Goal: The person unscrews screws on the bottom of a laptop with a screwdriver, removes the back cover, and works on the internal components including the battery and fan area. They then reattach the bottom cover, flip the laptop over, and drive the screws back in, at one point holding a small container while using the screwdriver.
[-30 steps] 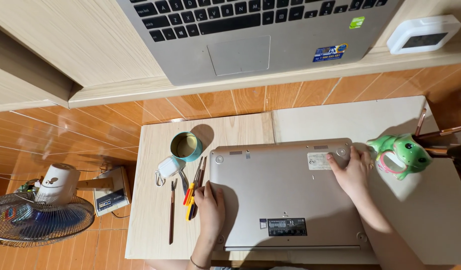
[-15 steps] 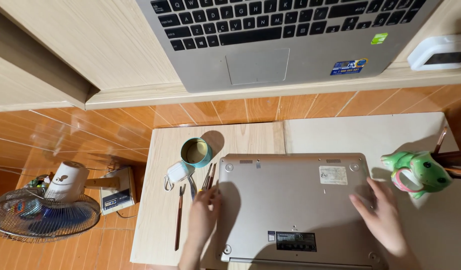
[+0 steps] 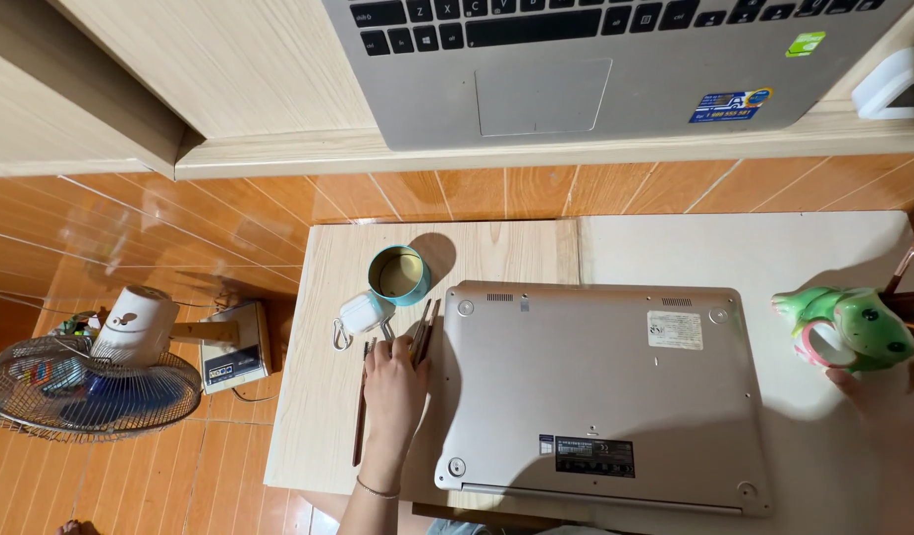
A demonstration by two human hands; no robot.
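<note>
The upturned silver laptop point(image 3: 595, 391) lies underside up on the low wooden table point(image 3: 323, 396), its rubber feet and labels showing. The left hand point(image 3: 395, 386) rests just off the laptop's left edge, fingers curled down onto a bunch of slim hand tools point(image 3: 422, 332) lying there; whether they are pinched or only touched cannot be told. A long dark-handled tool point(image 3: 360, 426) lies farther left of the laptop, beside that hand. Above the hand, near the laptop's upper left corner, stand a teal cup point(image 3: 398, 274) and a small white earbud case point(image 3: 363, 314). The right hand point(image 3: 888, 396) is off the laptop's right edge, mostly out of frame below a green frog-shaped holder point(image 3: 853, 330); its finger state cannot be told.
</note>
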